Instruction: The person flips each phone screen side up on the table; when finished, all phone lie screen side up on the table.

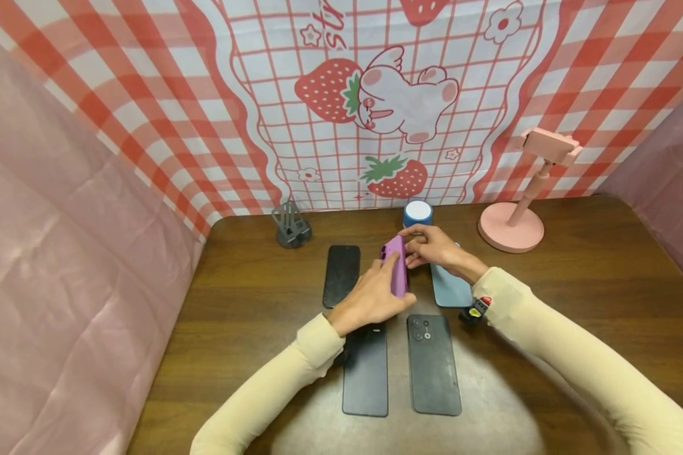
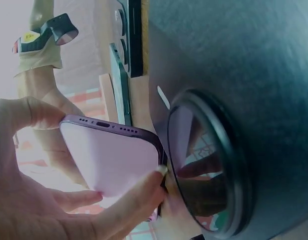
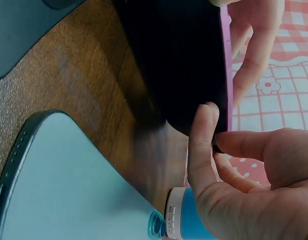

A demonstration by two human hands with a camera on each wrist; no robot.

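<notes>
A purple phone [image 1: 399, 275] is held up on a slant above the table between both hands. My left hand [image 1: 370, 297] grips its lower part; in the left wrist view, the thumb is at the charging-port end and the fingers lie over the pale back [image 2: 104, 160]. My right hand [image 1: 437, 246] pinches the corner at the camera end. The right wrist view shows the phone's dark screen [image 3: 183, 60], with one finger of that hand on it. Below the right hand lies a light blue phone [image 1: 452, 289], partly hidden. A black phone [image 1: 341, 272] lies left of the purple one.
Two dark grey phones [image 1: 366, 379] [image 1: 434, 366] lie nearer the front edge. Along the back stand a grey phone stand [image 1: 292, 227], a blue cylinder with a white top [image 1: 418, 213] and a pink phone stand [image 1: 512, 226]. A strawberry-print cloth [image 1: 375, 170] hangs behind the wooden table [image 1: 233, 316].
</notes>
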